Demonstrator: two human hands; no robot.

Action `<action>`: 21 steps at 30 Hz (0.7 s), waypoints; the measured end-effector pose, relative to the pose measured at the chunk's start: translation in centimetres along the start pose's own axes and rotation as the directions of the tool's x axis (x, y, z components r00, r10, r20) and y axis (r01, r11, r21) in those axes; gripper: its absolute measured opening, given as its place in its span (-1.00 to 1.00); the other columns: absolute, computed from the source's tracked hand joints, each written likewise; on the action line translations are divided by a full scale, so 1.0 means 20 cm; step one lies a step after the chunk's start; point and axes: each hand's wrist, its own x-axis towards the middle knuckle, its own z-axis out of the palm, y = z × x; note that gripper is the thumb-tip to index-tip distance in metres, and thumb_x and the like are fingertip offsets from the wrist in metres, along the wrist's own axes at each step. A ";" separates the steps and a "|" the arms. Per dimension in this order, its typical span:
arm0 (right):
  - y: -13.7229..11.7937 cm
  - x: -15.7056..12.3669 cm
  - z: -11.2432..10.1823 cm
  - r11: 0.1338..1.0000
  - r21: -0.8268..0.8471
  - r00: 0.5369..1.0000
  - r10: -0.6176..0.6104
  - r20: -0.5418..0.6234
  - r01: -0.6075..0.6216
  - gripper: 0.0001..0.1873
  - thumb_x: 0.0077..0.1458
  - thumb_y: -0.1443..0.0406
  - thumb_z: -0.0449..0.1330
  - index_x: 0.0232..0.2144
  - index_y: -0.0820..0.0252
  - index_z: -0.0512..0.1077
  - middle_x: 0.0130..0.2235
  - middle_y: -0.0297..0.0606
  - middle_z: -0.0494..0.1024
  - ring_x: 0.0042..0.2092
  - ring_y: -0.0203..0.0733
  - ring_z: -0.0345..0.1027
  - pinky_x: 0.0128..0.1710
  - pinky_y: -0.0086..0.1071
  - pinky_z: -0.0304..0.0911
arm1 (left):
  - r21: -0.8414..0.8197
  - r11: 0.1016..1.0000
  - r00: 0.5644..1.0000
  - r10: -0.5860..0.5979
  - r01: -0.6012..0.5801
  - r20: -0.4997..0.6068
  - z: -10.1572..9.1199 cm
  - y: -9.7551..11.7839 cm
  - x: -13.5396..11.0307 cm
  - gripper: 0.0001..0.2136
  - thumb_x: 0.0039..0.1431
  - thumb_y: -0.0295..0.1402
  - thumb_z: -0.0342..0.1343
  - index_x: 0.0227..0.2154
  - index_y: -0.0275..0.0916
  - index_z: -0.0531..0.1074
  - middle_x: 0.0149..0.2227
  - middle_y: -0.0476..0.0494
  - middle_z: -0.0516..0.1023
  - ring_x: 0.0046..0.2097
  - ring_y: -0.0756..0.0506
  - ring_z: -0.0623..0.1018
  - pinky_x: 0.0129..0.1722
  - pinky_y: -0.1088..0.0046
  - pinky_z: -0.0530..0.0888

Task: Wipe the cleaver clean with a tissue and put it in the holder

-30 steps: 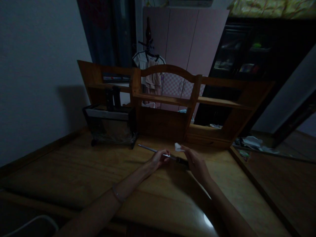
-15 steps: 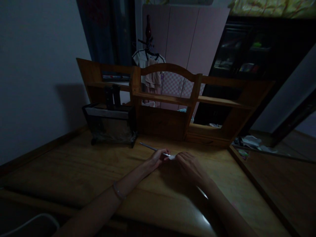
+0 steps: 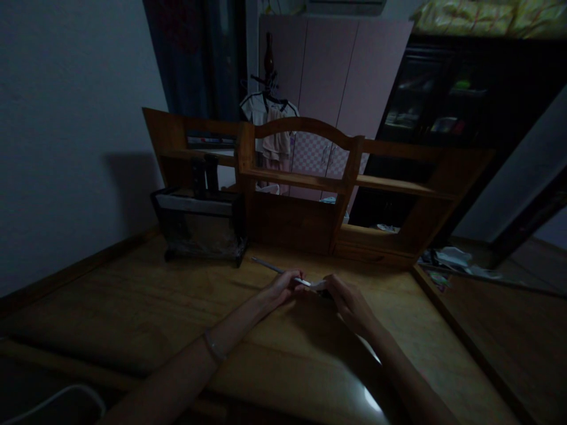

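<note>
My left hand (image 3: 286, 285) is closed round a thin grey rod (image 3: 266, 264) with a white end (image 3: 303, 282) that sticks out between thumb and fingers towards the right. The rod's far end points up and left over the wooden desktop (image 3: 186, 307). Close by on the right, my right hand (image 3: 348, 298) pinches a small pale, strip-like piece (image 3: 318, 285) against or just beside that white end. Whether the two are joined cannot be made out in the dim light. Something dark shows below the right fingertips, too unclear to name.
Behind the hands stands a wooden shelf unit (image 3: 305, 177) along the desk's back. A dark, box-shaped appliance (image 3: 199, 224) on small feet is at the back left. A white cable (image 3: 66, 389) curves at bottom left. Papers (image 3: 454, 258) lie beyond the right edge.
My right hand has shifted slightly right, opening a wider gap between the hands and showing more of the pale strip. The left hand still grips the rod. The view has tilted slightly.
</note>
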 end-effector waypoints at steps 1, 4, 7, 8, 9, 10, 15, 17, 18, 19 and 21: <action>-0.01 0.00 0.00 1.000 0.006 1.000 -0.013 0.017 0.013 -0.76 0.30 0.24 -0.13 -0.24 0.11 0.32 -0.32 -0.27 0.44 -0.33 -0.22 0.30 -0.32 -0.40 0.12 | 0.001 1.000 1.000 -0.002 0.002 0.000 0.01 0.01 -0.01 -0.95 -0.10 -0.43 0.01 -0.59 -0.29 0.30 -0.71 0.07 0.20 -0.66 0.08 0.22 -0.57 0.58 0.21; -0.03 0.02 0.01 0.998 -0.026 0.997 -0.051 0.053 0.053 -0.75 0.30 0.26 -0.13 -0.26 0.13 0.33 -0.27 -0.23 0.42 -0.27 -0.20 0.29 -0.27 -0.38 0.14 | 0.000 1.000 1.000 -0.004 0.004 -0.002 0.04 0.02 -0.02 -0.96 -0.12 -0.45 0.02 -0.59 -0.29 0.30 -0.72 0.08 0.17 -0.66 0.09 0.20 -0.57 0.58 0.20; -0.05 0.03 0.01 0.991 -0.107 0.995 -0.077 0.064 0.084 -0.77 0.29 0.30 -0.12 -0.30 0.15 0.31 -0.27 -0.21 0.39 -0.25 -0.20 0.26 -0.24 -0.36 0.15 | 0.000 1.000 1.000 -0.010 0.010 -0.007 0.05 0.02 -0.04 -0.95 -0.11 -0.45 0.02 -0.60 -0.29 0.30 -0.72 0.09 0.15 -0.66 0.09 0.18 -0.58 0.58 0.17; -0.06 0.03 0.02 0.987 -0.129 0.994 -0.084 0.068 0.092 -0.78 0.29 0.32 -0.12 -0.32 0.15 0.31 -0.27 -0.21 0.38 -0.24 -0.20 0.25 -0.23 -0.36 0.15 | 0.001 1.000 1.000 -0.014 0.014 -0.008 0.05 0.02 -0.04 -0.94 -0.10 -0.44 0.02 -0.60 -0.29 0.30 -0.72 0.09 0.15 -0.66 0.09 0.17 -0.59 0.58 0.16; -0.06 0.03 0.02 0.985 -0.145 0.993 -0.088 0.072 0.098 -0.78 0.28 0.33 -0.12 -0.33 0.15 0.30 -0.26 -0.22 0.37 -0.23 -0.20 0.25 -0.23 -0.36 0.15 | 0.002 1.000 1.000 -0.017 0.017 -0.008 0.05 0.03 -0.04 -0.94 -0.09 -0.43 0.03 -0.60 -0.29 0.30 -0.72 0.09 0.15 -0.66 0.09 0.17 -0.60 0.57 0.15; -0.07 0.03 0.02 0.983 -0.152 0.993 -0.089 0.073 0.099 -0.78 0.28 0.34 -0.12 -0.33 0.15 0.29 -0.27 -0.22 0.37 -0.23 -0.19 0.25 -0.23 -0.36 0.15 | 0.004 1.000 1.000 -0.020 0.020 -0.008 0.05 0.03 -0.05 -0.93 -0.08 -0.42 0.03 -0.59 -0.29 0.31 -0.71 0.08 0.16 -0.66 0.09 0.18 -0.60 0.57 0.15; -0.07 0.03 0.02 0.997 -0.047 0.997 -0.053 0.057 0.056 -0.78 0.29 0.31 -0.12 -0.35 0.15 0.28 -0.31 -0.25 0.36 -0.29 -0.22 0.25 -0.28 -0.37 0.17 | 0.012 1.000 1.000 -0.025 0.026 -0.011 0.05 0.04 -0.05 -0.94 -0.08 -0.46 0.05 -0.60 -0.31 0.34 -0.69 0.09 0.17 -0.66 0.11 0.18 -0.61 0.58 0.16; -0.07 0.03 0.02 0.999 0.024 0.998 -0.036 0.047 0.035 -0.78 0.28 0.30 -0.12 -0.36 0.15 0.27 -0.33 -0.26 0.36 -0.32 -0.23 0.26 -0.32 -0.39 0.17 | 0.018 1.000 0.999 -0.025 0.026 -0.021 0.06 0.03 -0.05 -0.92 -0.07 -0.48 0.05 -0.61 -0.32 0.34 -0.68 0.07 0.19 -0.65 0.12 0.20 -0.60 0.59 0.19; -0.07 0.03 0.02 0.998 0.053 0.999 -0.029 0.041 0.027 -0.78 0.28 0.29 -0.12 -0.37 0.15 0.27 -0.34 -0.27 0.37 -0.33 -0.23 0.27 -0.33 -0.39 0.17 | 0.021 0.999 0.999 -0.026 0.026 -0.029 0.06 0.03 -0.06 -0.91 -0.04 -0.48 0.06 -0.61 -0.32 0.34 -0.65 0.05 0.23 -0.63 0.11 0.24 -0.59 0.59 0.22; -0.07 0.03 0.02 0.997 0.078 0.999 -0.023 0.035 0.020 -0.78 0.28 0.28 -0.11 -0.38 0.15 0.26 -0.35 -0.27 0.37 -0.34 -0.23 0.27 -0.34 -0.40 0.16 | 0.026 0.999 0.999 -0.027 0.028 -0.039 0.06 0.03 -0.06 -0.90 0.00 -0.46 0.07 -0.58 -0.34 0.37 -0.61 0.02 0.29 -0.60 0.10 0.30 -0.56 0.58 0.27; -0.07 0.02 0.01 0.992 0.127 1.000 -0.004 0.023 0.001 -0.78 0.26 0.25 -0.08 -0.40 0.15 0.27 -0.38 -0.30 0.38 -0.37 -0.24 0.26 -0.36 -0.41 0.14 | 0.037 0.999 0.998 -0.032 0.034 -0.059 0.06 0.03 -0.08 -0.88 0.13 -0.38 0.08 -0.39 -0.36 0.43 -0.42 -0.08 0.43 -0.44 0.04 0.43 -0.43 0.52 0.40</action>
